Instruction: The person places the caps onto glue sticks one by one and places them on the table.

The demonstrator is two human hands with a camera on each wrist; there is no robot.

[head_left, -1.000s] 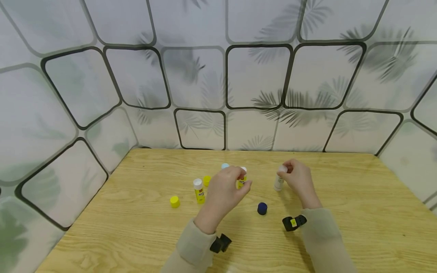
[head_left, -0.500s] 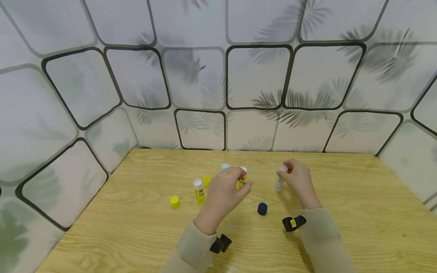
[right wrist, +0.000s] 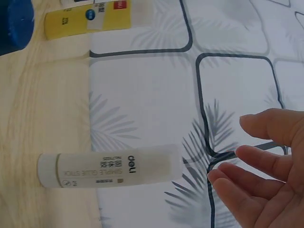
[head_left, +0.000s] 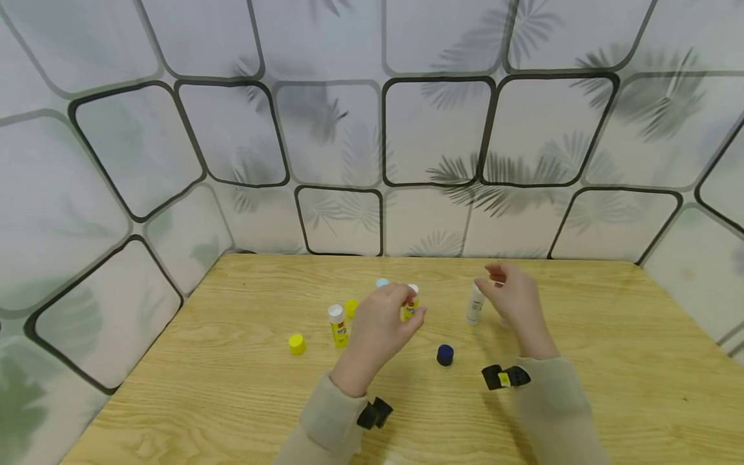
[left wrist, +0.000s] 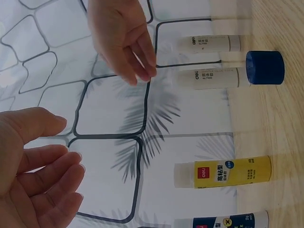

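My right hand (head_left: pixel 514 303) is beside the top of a white glue stick (head_left: pixel 474 307) that stands upright on the table. In the right wrist view its thumb and fingers are apart, with a gap between them and the glue stick (right wrist: pixel 114 167). A second white glue stick (left wrist: pixel 209 43) shows in the left wrist view; my right hand mostly hides it in the head view. My left hand (head_left: pixel 380 323) hovers with loosely bent fingers and holds nothing. Behind it stands a yellow glue stick (head_left: pixel 410 305), partly covered. Another yellow glue stick (head_left: pixel 340 328) stands to its left.
A dark blue cap (head_left: pixel 445 355) lies between the hands on the wooden table (head_left: pixel 232 400). Two yellow caps, one nearer (head_left: pixel 297 344) and one farther (head_left: pixel 351 307), are on the left. A navy glue stick (left wrist: pixel 237 221) is cut off in the left wrist view. A patterned curtain (head_left: pixel 430 142) rises behind.
My right hand has let go of the white glue stick's top and moved slightly right, its fingers spreading. The glue stick stays upright in place. My left hand has stayed still.
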